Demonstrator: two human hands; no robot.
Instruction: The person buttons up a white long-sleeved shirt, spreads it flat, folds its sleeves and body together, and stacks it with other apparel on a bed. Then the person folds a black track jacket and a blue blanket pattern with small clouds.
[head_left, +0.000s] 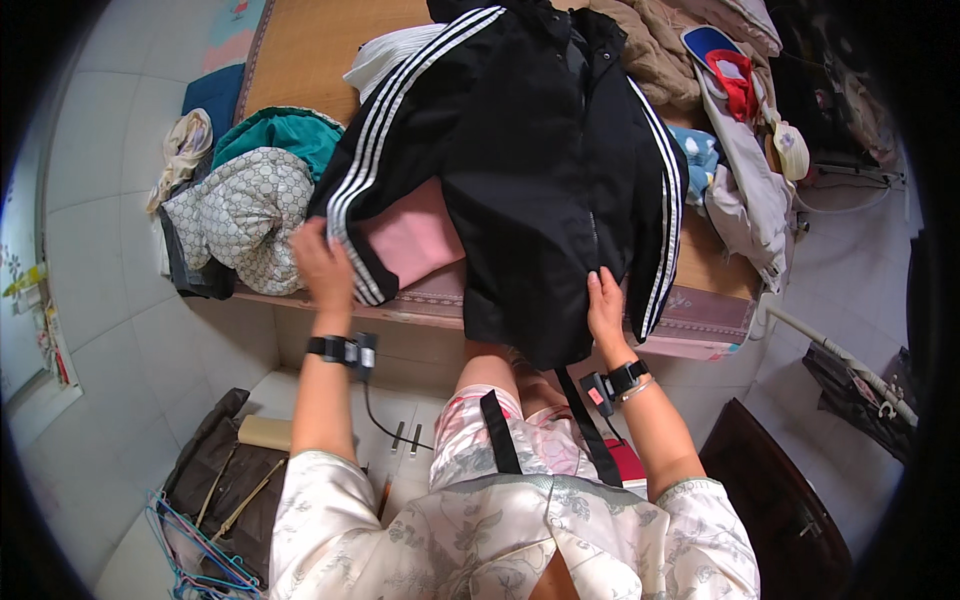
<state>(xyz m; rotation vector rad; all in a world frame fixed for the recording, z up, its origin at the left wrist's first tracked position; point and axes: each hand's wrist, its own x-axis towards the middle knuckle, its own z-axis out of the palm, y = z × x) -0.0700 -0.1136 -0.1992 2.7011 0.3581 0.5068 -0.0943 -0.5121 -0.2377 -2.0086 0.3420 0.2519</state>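
Note:
A black jacket with white stripes down both sleeves lies spread over the bed, its hem hanging past the near edge. My left hand is at the striped sleeve on the left, near its cuff; whether the fingers grip the cloth is unclear. With thumb and fingers at the jacket's lower right front, beside the zipper, my right hand appears to pinch the fabric. Pink cloth shows between the left sleeve and the jacket's body.
Patterned pale cloth and a teal item are heaped at the left of the bed. Brown fabric, a visor cap and light garments lie at the right. Hangers lie low at the left.

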